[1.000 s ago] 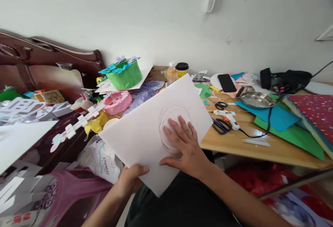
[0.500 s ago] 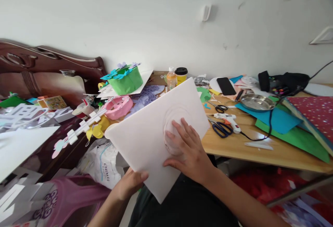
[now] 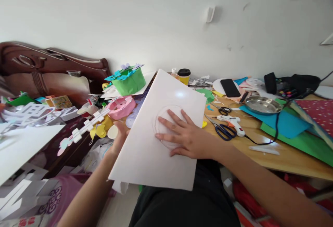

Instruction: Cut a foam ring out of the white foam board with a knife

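Note:
A large white foam sheet (image 3: pixel 145 150) rests tilted over my lap and against the wooden table's edge. A clear round lid or dish (image 3: pixel 166 114) lies flat on the sheet. My right hand (image 3: pixel 182 135) presses down on that clear disc with fingers spread. My left hand (image 3: pixel 119 137) grips the sheet's left edge, its fingers mostly hidden behind the sheet.
The wooden table (image 3: pixel 281 154) holds blue-handled scissors (image 3: pixel 223 130), a glue gun (image 3: pixel 231 121), a steel pan (image 3: pixel 262 104), a phone (image 3: pixel 230 87), coloured foam sheets (image 3: pixel 283 124), a yellow cup (image 3: pixel 184 75). A green paper box (image 3: pixel 128 79) and pink ring (image 3: pixel 121 104) sit left, beside a wooden headboard (image 3: pixel 52 67).
The white sheet has turned clockwise, its long side now pointing away from me. My left hand slid from the bottom corner up to the left edge. My right hand stays on the disc.

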Tool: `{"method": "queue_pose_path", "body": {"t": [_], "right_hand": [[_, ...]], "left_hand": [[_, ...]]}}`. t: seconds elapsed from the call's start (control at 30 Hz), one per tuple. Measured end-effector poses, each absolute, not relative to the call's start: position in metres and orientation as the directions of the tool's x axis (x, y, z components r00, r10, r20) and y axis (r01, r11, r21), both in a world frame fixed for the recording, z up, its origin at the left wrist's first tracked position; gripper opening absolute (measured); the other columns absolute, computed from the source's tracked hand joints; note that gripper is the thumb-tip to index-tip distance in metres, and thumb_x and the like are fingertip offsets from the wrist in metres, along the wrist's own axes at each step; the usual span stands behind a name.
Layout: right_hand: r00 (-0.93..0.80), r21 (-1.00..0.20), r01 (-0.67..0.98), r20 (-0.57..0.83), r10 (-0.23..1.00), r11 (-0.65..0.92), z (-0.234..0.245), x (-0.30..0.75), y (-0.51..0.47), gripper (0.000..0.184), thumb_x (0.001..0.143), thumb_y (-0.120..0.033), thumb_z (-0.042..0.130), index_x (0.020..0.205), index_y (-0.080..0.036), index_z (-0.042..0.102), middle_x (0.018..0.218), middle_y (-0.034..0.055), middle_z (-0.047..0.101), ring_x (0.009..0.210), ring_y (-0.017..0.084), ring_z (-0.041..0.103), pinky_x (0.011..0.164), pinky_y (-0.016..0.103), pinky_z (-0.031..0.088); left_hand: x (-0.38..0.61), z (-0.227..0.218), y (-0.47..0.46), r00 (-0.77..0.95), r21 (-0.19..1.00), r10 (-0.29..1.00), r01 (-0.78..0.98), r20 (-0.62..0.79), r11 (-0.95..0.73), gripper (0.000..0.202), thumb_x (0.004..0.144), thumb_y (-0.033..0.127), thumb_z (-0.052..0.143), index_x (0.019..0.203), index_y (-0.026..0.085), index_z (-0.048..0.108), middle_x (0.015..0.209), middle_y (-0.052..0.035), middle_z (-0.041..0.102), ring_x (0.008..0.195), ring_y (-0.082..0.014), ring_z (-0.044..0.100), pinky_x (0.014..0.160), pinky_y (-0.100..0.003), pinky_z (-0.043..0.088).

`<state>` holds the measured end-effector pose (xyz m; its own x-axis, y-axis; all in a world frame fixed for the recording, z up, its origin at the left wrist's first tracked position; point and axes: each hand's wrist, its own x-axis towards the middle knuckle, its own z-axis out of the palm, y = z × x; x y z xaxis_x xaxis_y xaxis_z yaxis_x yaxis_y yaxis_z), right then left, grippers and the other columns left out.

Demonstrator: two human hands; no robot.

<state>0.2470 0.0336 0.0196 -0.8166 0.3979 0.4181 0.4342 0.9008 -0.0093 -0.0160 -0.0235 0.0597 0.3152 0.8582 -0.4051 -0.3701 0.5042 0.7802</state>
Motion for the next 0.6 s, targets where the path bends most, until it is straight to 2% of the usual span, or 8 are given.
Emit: {"method": "queue_pose_path", "body": {"t": [0.07,0.13,0.2,0.3,0.37,0.47,0.6], "right_hand": [[-0.852,0.004,0.392,0.378,0.362,0.92,0.028,0.253,0.039,0.061,0.092,-0.034,0.069,0.149,-0.039,0.048,0.168,0.0004,0.026,0.156,0.034,0.011,0.12,0.07,0.016],[-0.858,-0.005,0.383,0.367,0.358,0.924,0.032,0.255,0.038,0.061,0.093,-0.028,0.066,0.15,-0.038,0.047,0.168,0.0,0.026,0.157,0.033,0.01,0.12,0.071,0.013],[-0.807,-0.045,0.451,0.405,0.429,0.892,0.028,0.254,0.032,0.064,0.095,-0.028,0.062,0.155,-0.028,0.041,0.17,0.0066,0.018,0.157,0.035,0.003,0.121,0.071,0.012],[-0.677,-0.114,0.587,0.474,0.563,0.802,0.016,0.248,0.02,0.074,0.096,-0.034,0.06,0.16,-0.016,0.028,0.17,0.0164,0.006,0.156,0.038,-0.006,0.12,0.071,0.012],[-0.648,-0.121,0.617,0.482,0.59,0.777,0.008,0.245,0.014,0.078,0.096,-0.041,0.06,0.161,-0.018,0.025,0.17,0.016,0.006,0.156,0.04,-0.004,0.12,0.073,0.011],[-0.654,-0.098,0.615,0.492,0.575,0.783,0.0,0.246,0.01,0.079,0.092,-0.054,0.062,0.16,-0.026,0.031,0.171,0.0128,0.008,0.155,0.042,0.004,0.118,0.075,0.011],[-0.659,-0.077,0.621,0.488,0.573,0.78,-0.007,0.251,0.01,0.078,0.089,-0.062,0.063,0.157,-0.03,0.038,0.17,0.0128,0.016,0.154,0.043,0.014,0.117,0.074,0.016]], "left_hand": [[-0.019,0.039,0.011,0.432,0.781,0.821,-0.33,-0.374,0.53,0.057,0.083,0.055,0.073,0.119,0.011,0.071,0.106,-0.0139,0.077,0.105,-0.0387,0.072,0.085,-0.046,0.059],[-0.021,0.026,0.026,0.508,0.807,0.798,-0.292,-0.324,0.513,0.059,0.074,0.037,0.085,0.125,0.013,0.069,0.104,-0.0167,0.079,0.096,-0.0373,0.076,0.078,-0.042,0.061],[-0.019,0.02,0.023,0.493,0.829,0.815,-0.283,-0.306,0.483,0.057,0.073,0.022,0.084,0.127,0.014,0.068,0.102,-0.0167,0.079,0.084,-0.034,0.077,0.073,-0.04,0.063],[-0.008,0.017,0.002,0.397,0.826,0.864,-0.338,-0.309,0.451,0.053,0.073,0.017,0.081,0.125,0.014,0.068,0.102,-0.0163,0.079,0.079,-0.0319,0.077,0.069,-0.037,0.063],[0.0,0.014,-0.01,0.355,0.817,0.878,-0.366,-0.32,0.446,0.05,0.073,0.018,0.083,0.121,0.012,0.069,0.101,-0.0167,0.079,0.08,-0.0328,0.077,0.067,-0.036,0.062],[0.01,0.005,-0.022,0.324,0.818,0.888,-0.373,-0.328,0.438,0.045,0.073,0.021,0.084,0.115,0.011,0.071,0.101,-0.0175,0.079,0.081,-0.034,0.077,0.068,-0.038,0.062],[0.014,-0.005,-0.027,0.304,0.831,0.892,-0.352,-0.334,0.431,0.04,0.076,0.023,0.082,0.112,0.012,0.072,0.103,-0.017,0.079,0.082,-0.0341,0.077,0.071,-0.039,0.061]]}}
